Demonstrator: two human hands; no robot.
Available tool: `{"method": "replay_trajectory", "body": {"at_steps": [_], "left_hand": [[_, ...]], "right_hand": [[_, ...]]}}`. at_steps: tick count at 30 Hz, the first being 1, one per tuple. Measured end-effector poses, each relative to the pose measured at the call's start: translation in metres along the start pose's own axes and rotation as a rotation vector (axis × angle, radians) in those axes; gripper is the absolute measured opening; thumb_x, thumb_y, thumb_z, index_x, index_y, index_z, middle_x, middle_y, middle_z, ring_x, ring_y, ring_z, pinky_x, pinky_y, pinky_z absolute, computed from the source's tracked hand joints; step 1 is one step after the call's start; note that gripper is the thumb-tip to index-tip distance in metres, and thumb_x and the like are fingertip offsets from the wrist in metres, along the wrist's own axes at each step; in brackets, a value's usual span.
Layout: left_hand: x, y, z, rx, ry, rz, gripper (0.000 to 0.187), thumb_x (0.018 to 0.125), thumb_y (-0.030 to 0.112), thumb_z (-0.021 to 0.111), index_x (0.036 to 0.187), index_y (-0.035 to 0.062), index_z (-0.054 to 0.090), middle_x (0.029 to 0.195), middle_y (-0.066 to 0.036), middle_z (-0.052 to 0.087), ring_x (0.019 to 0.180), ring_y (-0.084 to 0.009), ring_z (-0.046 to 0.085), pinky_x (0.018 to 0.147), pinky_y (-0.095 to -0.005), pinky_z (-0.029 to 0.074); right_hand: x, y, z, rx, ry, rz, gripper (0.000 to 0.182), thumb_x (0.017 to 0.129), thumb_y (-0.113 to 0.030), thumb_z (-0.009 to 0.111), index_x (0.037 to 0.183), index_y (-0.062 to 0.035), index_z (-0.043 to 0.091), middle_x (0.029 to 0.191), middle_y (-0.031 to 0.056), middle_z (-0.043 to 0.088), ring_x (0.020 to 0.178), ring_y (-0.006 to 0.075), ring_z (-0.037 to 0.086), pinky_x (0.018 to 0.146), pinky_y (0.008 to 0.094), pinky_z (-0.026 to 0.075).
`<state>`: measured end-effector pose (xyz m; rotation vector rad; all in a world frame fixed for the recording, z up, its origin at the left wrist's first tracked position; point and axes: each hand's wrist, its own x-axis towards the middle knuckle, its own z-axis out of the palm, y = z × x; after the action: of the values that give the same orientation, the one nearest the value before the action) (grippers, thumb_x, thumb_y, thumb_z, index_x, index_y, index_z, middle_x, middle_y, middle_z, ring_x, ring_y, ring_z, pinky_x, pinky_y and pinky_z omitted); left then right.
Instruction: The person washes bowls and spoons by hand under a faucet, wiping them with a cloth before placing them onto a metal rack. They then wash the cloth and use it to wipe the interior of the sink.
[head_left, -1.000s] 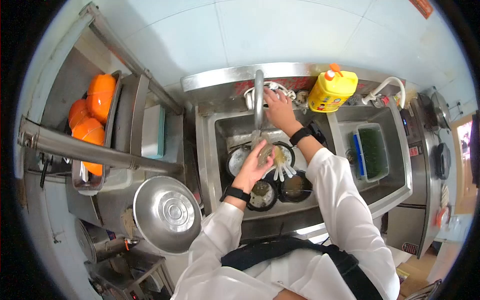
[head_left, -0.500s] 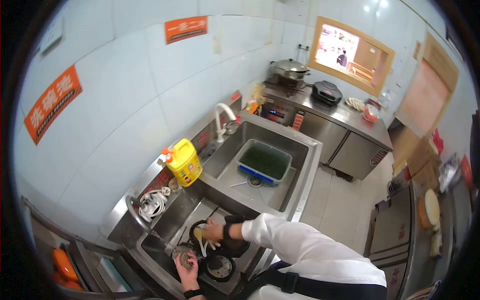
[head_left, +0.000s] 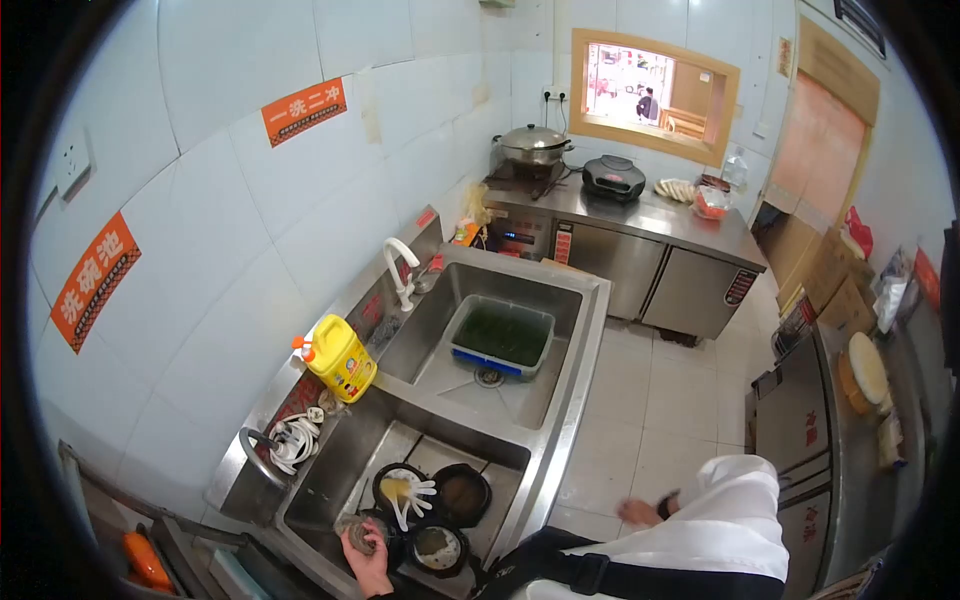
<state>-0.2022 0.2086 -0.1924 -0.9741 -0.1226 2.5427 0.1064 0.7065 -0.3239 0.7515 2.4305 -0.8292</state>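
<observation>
My left hand (head_left: 369, 568) is closed around a greyish-brown scouring pad (head_left: 361, 536) at the near left corner of the sink. Just right of it in the near basin (head_left: 345, 455) sit several black bowls: a bowl (head_left: 436, 548) with cloudy liquid, another bowl (head_left: 464, 496) with brownish liquid, and a third holding white spoons (head_left: 412, 500) and a yellowish one. Out past the sink's right edge, over the floor, hangs my right hand (head_left: 638, 512). Motion smears its fingers, and I make out nothing held in it.
A tub (head_left: 502, 336) of dark green stuff stands in the far basin. On the sink's back ledge are a yellow detergent jug (head_left: 341, 362), a coiled white hose (head_left: 294, 443) and a white tap (head_left: 400, 270). The counter (head_left: 640, 220) beyond holds a pot and a black appliance.
My right hand has left the bowl with the spoons and swung right, out of the sink. My left hand keeps hold of the scouring pad. The whole view has shifted.
</observation>
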Motion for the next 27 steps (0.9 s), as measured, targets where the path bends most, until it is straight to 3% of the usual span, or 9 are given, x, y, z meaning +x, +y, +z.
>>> {"method": "replay_trajectory", "body": {"at_steps": [3, 7, 19, 27], "left_hand": [[0.001, -0.004, -0.001, 0.019, -0.039, -0.015, 0.051, 0.072, 0.023, 0.065, 0.11, -0.0022, 0.042, 0.097, -0.011, 0.051, 0.08, -0.018, 0.055, 0.056, -0.0241, 0.045], [-0.003, -0.015, 0.0, 0.006, -0.036, -0.026, 0.05, 0.072, 0.024, 0.064, 0.109, -0.0033, 0.043, 0.094, -0.01, 0.053, 0.08, -0.018, 0.056, 0.056, -0.0247, 0.046], [-0.006, -0.019, -0.003, 0.041, -0.039, -0.019, 0.05, 0.074, 0.024, 0.063, 0.111, -0.0012, 0.042, 0.1, -0.012, 0.052, 0.081, -0.0187, 0.056, 0.056, -0.026, 0.046], [-0.001, -0.017, -0.009, 0.035, -0.027, 0.024, 0.051, 0.074, 0.027, 0.064, 0.111, -0.0017, 0.042, 0.1, -0.011, 0.052, 0.081, -0.0182, 0.056, 0.056, -0.0247, 0.046]], "right_hand": [[-0.054, 0.071, 0.054, 0.032, -0.218, 0.235, 0.021, 0.079, -0.022, 0.052, 0.091, -0.0066, 0.06, 0.087, 0.0156, 0.061, 0.086, 0.0273, 0.058, 0.075, 0.0411, 0.044], [-0.075, 0.073, 0.073, 0.263, -0.24, 0.383, 0.021, 0.079, -0.022, 0.051, 0.089, -0.0059, 0.06, 0.086, 0.0156, 0.061, 0.084, 0.0273, 0.058, 0.075, 0.0408, 0.044], [-0.033, 0.045, 0.06, 0.464, -0.152, 0.297, 0.021, 0.08, -0.022, 0.05, 0.086, -0.0036, 0.06, 0.084, 0.0155, 0.061, 0.08, 0.0273, 0.058, 0.072, 0.0397, 0.045], [-0.022, 0.064, 0.073, 0.448, -0.182, 0.27, 0.022, 0.081, -0.022, 0.049, 0.083, -0.0022, 0.059, 0.083, 0.0155, 0.061, 0.078, 0.0272, 0.058, 0.071, 0.0389, 0.045]]}}
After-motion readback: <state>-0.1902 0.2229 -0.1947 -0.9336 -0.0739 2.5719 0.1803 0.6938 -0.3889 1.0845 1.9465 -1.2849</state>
